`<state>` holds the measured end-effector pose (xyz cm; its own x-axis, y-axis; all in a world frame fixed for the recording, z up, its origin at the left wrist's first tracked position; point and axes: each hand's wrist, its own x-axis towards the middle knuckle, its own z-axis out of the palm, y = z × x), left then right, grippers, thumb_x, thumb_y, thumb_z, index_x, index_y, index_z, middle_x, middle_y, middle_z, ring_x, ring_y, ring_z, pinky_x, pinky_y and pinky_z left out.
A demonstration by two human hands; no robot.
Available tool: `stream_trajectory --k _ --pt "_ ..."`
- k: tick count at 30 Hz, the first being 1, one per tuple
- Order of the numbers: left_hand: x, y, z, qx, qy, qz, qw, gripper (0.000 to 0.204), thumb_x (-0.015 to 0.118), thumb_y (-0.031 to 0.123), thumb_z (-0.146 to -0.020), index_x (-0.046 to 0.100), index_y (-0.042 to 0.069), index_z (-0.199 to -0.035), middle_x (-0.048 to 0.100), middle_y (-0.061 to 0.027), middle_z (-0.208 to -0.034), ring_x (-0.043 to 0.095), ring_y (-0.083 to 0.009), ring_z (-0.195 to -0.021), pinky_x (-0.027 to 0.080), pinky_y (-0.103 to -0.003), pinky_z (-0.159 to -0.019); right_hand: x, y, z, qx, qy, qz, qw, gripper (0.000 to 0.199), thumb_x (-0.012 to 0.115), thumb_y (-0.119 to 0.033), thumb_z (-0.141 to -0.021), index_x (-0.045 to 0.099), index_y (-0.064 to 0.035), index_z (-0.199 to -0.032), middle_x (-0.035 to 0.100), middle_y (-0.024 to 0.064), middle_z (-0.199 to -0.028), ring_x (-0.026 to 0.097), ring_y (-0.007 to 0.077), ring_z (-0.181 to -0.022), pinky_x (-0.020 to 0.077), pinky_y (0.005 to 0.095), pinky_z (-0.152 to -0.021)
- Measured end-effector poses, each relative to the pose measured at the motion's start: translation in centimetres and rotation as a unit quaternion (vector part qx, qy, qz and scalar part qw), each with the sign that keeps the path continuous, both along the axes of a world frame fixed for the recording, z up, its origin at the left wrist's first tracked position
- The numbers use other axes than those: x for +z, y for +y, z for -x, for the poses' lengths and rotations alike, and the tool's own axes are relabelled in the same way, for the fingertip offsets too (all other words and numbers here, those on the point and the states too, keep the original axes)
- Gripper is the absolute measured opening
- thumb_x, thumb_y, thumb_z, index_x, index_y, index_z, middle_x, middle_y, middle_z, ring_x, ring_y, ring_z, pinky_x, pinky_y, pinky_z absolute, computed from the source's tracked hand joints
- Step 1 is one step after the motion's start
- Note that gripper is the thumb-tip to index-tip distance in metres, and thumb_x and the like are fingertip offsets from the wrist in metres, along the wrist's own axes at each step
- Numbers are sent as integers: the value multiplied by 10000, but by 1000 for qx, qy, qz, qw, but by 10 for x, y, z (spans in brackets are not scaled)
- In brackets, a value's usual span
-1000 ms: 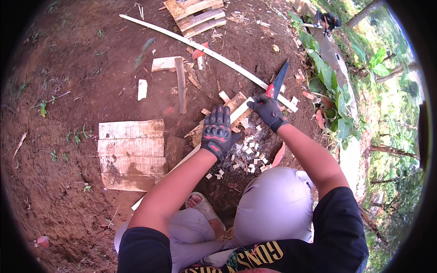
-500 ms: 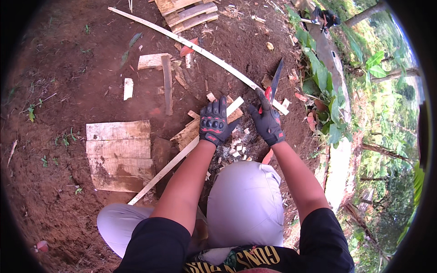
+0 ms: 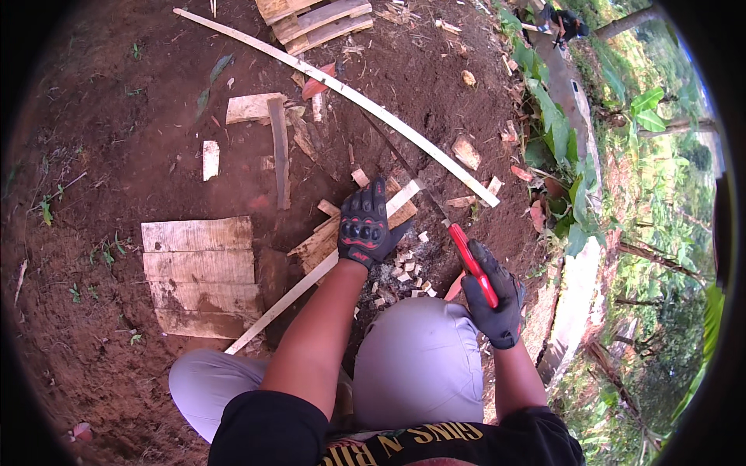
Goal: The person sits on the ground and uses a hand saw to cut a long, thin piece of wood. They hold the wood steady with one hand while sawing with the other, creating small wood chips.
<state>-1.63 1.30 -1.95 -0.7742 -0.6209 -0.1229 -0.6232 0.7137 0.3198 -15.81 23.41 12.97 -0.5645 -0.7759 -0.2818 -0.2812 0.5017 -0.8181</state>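
My left hand (image 3: 365,229), in a black glove with red trim, holds a pale wooden strip (image 3: 291,304) down on a wooden block (image 3: 317,245). The strip's far end sticks out beyond the fingers. In my right hand (image 3: 497,299), gloved alike, is the red handle of a saw (image 3: 474,264). Its long dark blade points away to the far left and crosses at the strip's far end; whether it touches the wood I cannot tell. Small cut wood pieces (image 3: 404,268) lie on the ground between my hands, in front of my knee.
Beyond the saw a long pale strip (image 3: 373,105) lies slantwise on the soil. Flat boards (image 3: 200,272) rest at the left, with stacked planks (image 3: 322,23) at the far side. Scraps lie about. Leafy plants (image 3: 556,116) border the right; a person (image 3: 563,25) is at the far right.
My right hand has moved nearer and right, and now holds the saw by its handle. The blade has swung from pointing away to lying across the strip's end. My left hand stays on the strip.
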Motion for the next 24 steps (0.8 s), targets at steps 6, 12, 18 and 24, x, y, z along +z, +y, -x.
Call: stream_trajectory --k 6,12,18,24 --pt "-9 1 -2 5 4 -1 1000 1036 778 624 -843 414 -10 -1576 550 -249 -1492 547 -397 -1356 351 -552 -1213 -39 1 3 22 -18 99 995 563 730 -115 -935 624 -135 -1487 750 159 -1180 746 237 -900 591 399 -809" --pt "-1 -3 2 13 -32 -12 999 1073 785 627 -839 377 -15 -1595 524 -253 -1521 526 -396 -1381 343 -547 -1218 -38 12 5 69 76 68 992 485 723 -102 -965 646 -96 -1444 743 152 -1292 762 280 -1074 591 407 -909" --pt "-5 -1 10 77 -30 2 997 1115 786 622 -843 324 -39 -1613 502 -278 -1518 502 -412 -1397 362 -543 -1190 -29 16 14 42 33 94 994 489 742 -113 -953 659 -121 -1434 736 164 -1310 744 284 -1167 578 399 -967" --pt "-3 -10 14 92 -70 -4 993 1117 742 670 -857 314 -16 -1627 486 -274 -1544 502 -422 -1398 374 -552 -1178 -38 4 31 70 42 87 993 466 699 -95 -981 653 -86 -1445 758 137 -1254 760 241 -995 584 363 -893"
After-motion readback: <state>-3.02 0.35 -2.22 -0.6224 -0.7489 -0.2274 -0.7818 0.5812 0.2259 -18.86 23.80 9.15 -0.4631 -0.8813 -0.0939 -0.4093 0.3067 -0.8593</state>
